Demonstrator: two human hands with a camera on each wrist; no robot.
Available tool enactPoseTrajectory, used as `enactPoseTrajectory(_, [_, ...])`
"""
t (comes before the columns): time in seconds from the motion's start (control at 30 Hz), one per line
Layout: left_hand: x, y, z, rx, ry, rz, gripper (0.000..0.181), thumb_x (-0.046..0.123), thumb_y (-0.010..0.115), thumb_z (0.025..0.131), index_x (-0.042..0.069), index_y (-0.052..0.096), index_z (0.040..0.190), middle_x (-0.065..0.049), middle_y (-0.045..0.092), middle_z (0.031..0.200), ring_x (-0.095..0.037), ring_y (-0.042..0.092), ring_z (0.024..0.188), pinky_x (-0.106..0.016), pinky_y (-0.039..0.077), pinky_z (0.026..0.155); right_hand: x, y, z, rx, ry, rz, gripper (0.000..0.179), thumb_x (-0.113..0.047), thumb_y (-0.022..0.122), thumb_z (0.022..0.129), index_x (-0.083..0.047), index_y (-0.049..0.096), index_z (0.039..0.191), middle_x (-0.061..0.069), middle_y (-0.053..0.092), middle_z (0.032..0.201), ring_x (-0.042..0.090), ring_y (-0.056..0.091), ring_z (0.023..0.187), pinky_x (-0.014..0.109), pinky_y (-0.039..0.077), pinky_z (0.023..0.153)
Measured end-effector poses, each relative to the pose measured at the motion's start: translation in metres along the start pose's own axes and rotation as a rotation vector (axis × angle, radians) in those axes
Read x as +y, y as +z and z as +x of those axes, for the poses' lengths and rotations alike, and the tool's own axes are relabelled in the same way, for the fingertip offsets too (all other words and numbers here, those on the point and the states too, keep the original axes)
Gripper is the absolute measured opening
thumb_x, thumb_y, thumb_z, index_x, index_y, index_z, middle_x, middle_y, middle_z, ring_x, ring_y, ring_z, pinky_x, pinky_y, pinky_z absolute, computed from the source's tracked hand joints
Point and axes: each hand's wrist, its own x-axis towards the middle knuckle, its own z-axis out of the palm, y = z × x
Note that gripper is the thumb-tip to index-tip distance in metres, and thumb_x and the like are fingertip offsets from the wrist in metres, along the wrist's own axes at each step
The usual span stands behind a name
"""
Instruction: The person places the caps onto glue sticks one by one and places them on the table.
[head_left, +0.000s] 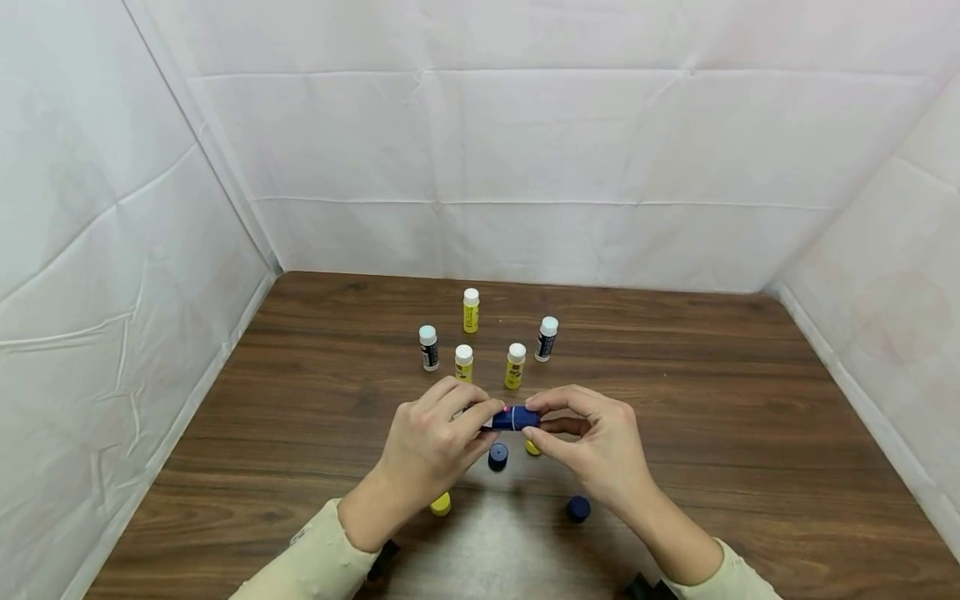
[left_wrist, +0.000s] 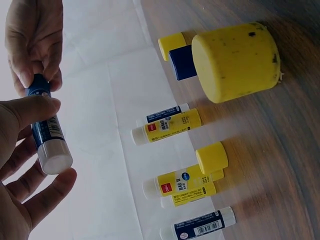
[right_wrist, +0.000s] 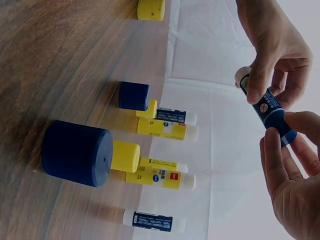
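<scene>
A dark blue glue stick (head_left: 504,418) lies sideways in the air between both hands, above the table. My left hand (head_left: 438,425) grips its body, thumb across the label in the left wrist view, with the white base (left_wrist: 55,157) jutting out. At the other end my right hand (head_left: 592,437) pinches the blue cap (head_left: 527,417) between thumb and fingers. The cap sits on the stick, a thin pale line showing at its edge. Below the hands stand a blue cap (head_left: 497,456) and a yellow cap (head_left: 532,447), the latter partly hidden by the right fingers.
Beyond the hands stand yellow glue sticks (head_left: 471,312) (head_left: 514,367) (head_left: 464,360) and blue ones (head_left: 429,348) (head_left: 547,340), white ends up. Nearer me are another yellow cap (head_left: 440,504) and blue cap (head_left: 577,508). White sheeting (head_left: 525,142) encloses the wooden table (head_left: 712,400).
</scene>
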Motion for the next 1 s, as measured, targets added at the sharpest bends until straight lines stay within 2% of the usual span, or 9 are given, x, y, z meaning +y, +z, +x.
enactPoseTrajectory(0.17, [0.0, 0.001, -0.002, -0.026, -0.021, -0.014, 0.026, 0.017, 0.089, 0.077, 0.015, 0.078, 0.1, 0.005, 0.069, 0.094, -0.011, 0.064, 0.088, -0.02, 0.058, 0.063, 0.001, -0.001, 0.001, -0.009, 0.017, 0.001, 0.028, 0.002, 0.085, 0.079, -0.012, 0.076, 0.101, 0.004, 0.074, 0.102, 0.018, 0.074, 0.084, 0.033, 0.062, 0.074])
enactPoseTrajectory(0.37, [0.0, 0.004, -0.002, -0.025, -0.04, -0.037, 0.03, 0.021, 0.093, 0.074, 0.015, 0.078, 0.099, 0.004, 0.069, 0.094, -0.012, 0.065, 0.088, -0.022, 0.059, 0.063, 0.002, -0.003, 0.001, -0.021, 0.028, -0.015, 0.027, 0.001, 0.085, 0.079, -0.013, 0.077, 0.101, 0.002, 0.074, 0.101, 0.019, 0.074, 0.085, 0.033, 0.062, 0.075])
enactPoseTrajectory(0.57, [0.0, 0.005, -0.002, -0.044, -0.067, -0.094, 0.029, 0.02, 0.092, 0.075, 0.013, 0.076, 0.098, 0.003, 0.07, 0.094, -0.012, 0.065, 0.089, -0.024, 0.06, 0.069, 0.0, -0.011, 0.003, -0.038, 0.043, -0.074, 0.025, -0.002, 0.085, 0.08, -0.016, 0.077, 0.1, -0.001, 0.074, 0.1, 0.02, 0.074, 0.085, 0.031, 0.062, 0.075])
enactPoseTrajectory(0.8, [-0.005, 0.005, -0.003, -0.057, -0.087, -0.068, 0.025, 0.021, 0.09, 0.076, 0.015, 0.075, 0.096, 0.005, 0.07, 0.093, -0.01, 0.065, 0.085, -0.023, 0.058, 0.062, -0.001, -0.032, 0.007, -0.034, 0.065, -0.153, 0.023, -0.005, 0.085, 0.082, -0.017, 0.077, 0.101, 0.0, 0.073, 0.098, 0.017, 0.074, 0.084, 0.03, 0.062, 0.074])
enactPoseTrajectory(1.0, [-0.011, 0.006, -0.007, -0.046, -0.117, -0.066, 0.027, 0.028, 0.088, 0.076, 0.015, 0.075, 0.096, 0.006, 0.069, 0.089, -0.01, 0.063, 0.08, -0.025, 0.056, 0.058, 0.007, -0.062, 0.01, -0.019, 0.079, -0.295, 0.023, -0.005, 0.084, 0.082, -0.017, 0.077, 0.102, 0.001, 0.074, 0.097, 0.012, 0.074, 0.083, 0.025, 0.061, 0.072])
